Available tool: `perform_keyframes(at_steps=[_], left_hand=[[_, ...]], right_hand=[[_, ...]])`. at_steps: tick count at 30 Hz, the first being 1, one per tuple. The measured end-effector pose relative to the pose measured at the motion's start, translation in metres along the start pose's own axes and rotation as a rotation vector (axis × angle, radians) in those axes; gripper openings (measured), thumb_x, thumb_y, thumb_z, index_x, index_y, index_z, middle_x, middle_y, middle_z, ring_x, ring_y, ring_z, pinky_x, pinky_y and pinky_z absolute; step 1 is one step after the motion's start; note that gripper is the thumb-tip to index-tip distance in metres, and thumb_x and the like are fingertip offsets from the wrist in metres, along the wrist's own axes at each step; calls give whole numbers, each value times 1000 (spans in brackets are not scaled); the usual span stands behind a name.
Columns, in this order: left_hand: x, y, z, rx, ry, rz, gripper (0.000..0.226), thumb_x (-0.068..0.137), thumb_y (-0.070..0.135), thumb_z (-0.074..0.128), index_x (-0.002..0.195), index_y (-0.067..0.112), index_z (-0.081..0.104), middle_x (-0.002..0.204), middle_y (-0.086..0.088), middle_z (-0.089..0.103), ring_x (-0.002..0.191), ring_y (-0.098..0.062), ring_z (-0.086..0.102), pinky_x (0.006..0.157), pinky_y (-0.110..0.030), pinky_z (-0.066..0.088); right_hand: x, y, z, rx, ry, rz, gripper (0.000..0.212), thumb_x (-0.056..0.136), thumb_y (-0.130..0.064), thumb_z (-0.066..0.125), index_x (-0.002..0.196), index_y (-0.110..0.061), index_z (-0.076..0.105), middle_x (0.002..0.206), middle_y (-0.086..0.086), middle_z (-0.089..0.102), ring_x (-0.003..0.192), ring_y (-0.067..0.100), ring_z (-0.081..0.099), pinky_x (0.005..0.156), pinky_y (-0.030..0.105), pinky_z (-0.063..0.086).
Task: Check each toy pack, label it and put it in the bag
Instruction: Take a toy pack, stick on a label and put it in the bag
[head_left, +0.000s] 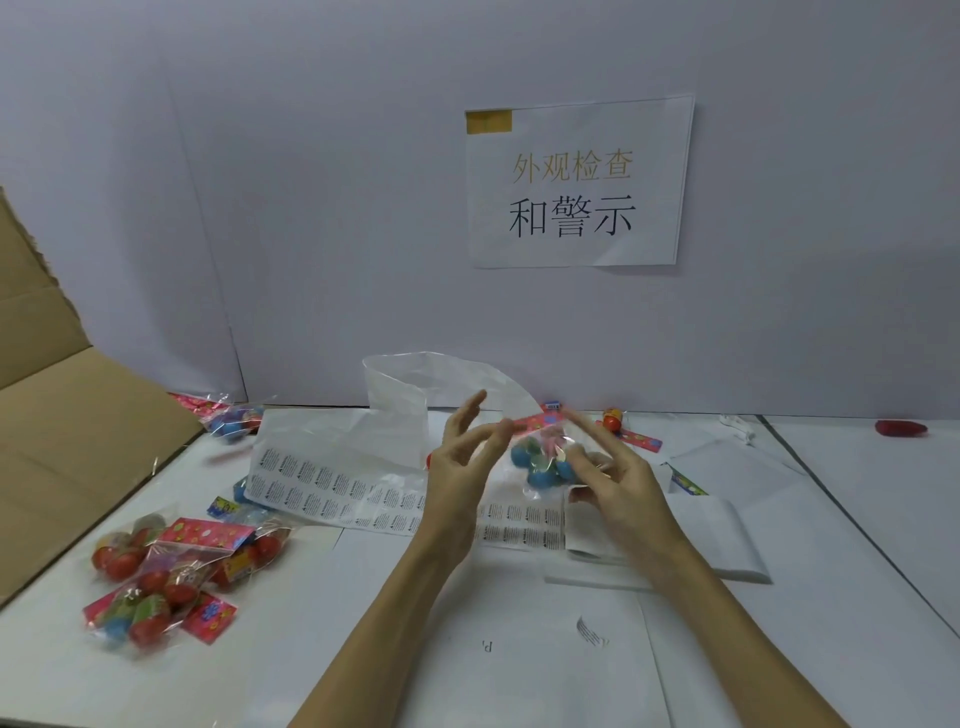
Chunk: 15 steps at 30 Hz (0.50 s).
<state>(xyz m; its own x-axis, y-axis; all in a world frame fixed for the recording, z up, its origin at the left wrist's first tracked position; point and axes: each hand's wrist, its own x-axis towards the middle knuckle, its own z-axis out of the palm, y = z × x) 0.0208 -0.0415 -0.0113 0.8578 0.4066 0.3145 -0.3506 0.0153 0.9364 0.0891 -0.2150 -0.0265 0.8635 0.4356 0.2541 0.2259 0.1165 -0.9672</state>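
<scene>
A clear toy pack (543, 460) with blue balls and a pink header card is raised above the table centre. My right hand (610, 475) holds it from the right, fingers curled round its side. My left hand (460, 457) is just left of the pack with its fingers straight and spread; whether they touch the pack I cannot tell. A sheet of small printed labels (332, 486) lies under both hands. Behind them stands a large clear plastic bag (410, 395) with its mouth up. Several packs of red toys (171, 571) lie at the left.
A flattened cardboard box (57, 431) leans at the far left. Another pack (234, 421) lies by the wall, and loose toys (615, 418) sit behind my right hand. White paper sheets (727, 535) cover the right side; a red object (901, 428) lies far right.
</scene>
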Motion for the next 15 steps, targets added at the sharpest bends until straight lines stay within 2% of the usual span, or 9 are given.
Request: perform_keyframes(at_steps=[2, 4, 6, 8, 9, 12, 15], left_hand=[[0, 1, -1, 10, 50, -19, 45, 81, 58, 77, 121, 38, 74, 145, 18, 57, 122, 5, 60, 91, -17, 44], [1, -1, -4, 43, 84, -109, 58, 77, 63, 77, 129, 38, 67, 129, 12, 70, 113, -6, 69, 83, -16, 53], [2, -6, -7, 81, 72, -195, 58, 77, 68, 77, 122, 31, 72, 110, 7, 78, 100, -12, 75, 75, -20, 57], [3, -10, -7, 96, 39, -241, 47, 77, 68, 75, 105, 30, 78, 96, 3, 80, 88, -15, 78, 70, -24, 59], [2, -11, -6, 106, 45, -234, 38, 77, 66, 73, 97, 34, 80, 91, 4, 80, 85, -13, 78, 69, -24, 59], [3, -13, -4, 150, 73, -143, 13, 80, 61, 70, 86, 51, 75, 87, 10, 77, 81, -7, 75, 69, -22, 61], [3, -16, -4, 153, 72, -43, 8, 96, 41, 70, 93, 37, 75, 84, 5, 74, 71, -8, 68, 64, -23, 58]], right_hand=[[1, 3, 0, 4, -30, 64, 55, 88, -48, 79, 137, -51, 54, 107, 1, 79, 103, 17, 75, 75, 26, 58], [3, 4, 0, 22, -86, 122, 48, 81, -54, 81, 126, -48, 64, 107, 5, 79, 106, 24, 72, 77, 30, 54], [4, 6, -1, 43, -143, 147, 41, 83, -53, 77, 121, -37, 74, 111, 7, 77, 113, 32, 69, 83, 37, 55], [4, 7, 0, 74, -152, 162, 40, 88, -51, 72, 121, -28, 76, 115, 10, 76, 116, 36, 68, 97, 54, 54], [3, 6, 1, 74, -140, 168, 41, 90, -53, 70, 120, -26, 76, 114, 11, 77, 114, 35, 69, 102, 59, 52], [1, 2, 4, 56, -65, 198, 50, 96, -59, 62, 110, -14, 80, 108, 13, 78, 109, 34, 72, 101, 55, 55], [1, -1, 6, 145, -16, 236, 45, 100, -49, 55, 115, -14, 79, 112, 13, 78, 110, 35, 72, 91, 43, 59]])
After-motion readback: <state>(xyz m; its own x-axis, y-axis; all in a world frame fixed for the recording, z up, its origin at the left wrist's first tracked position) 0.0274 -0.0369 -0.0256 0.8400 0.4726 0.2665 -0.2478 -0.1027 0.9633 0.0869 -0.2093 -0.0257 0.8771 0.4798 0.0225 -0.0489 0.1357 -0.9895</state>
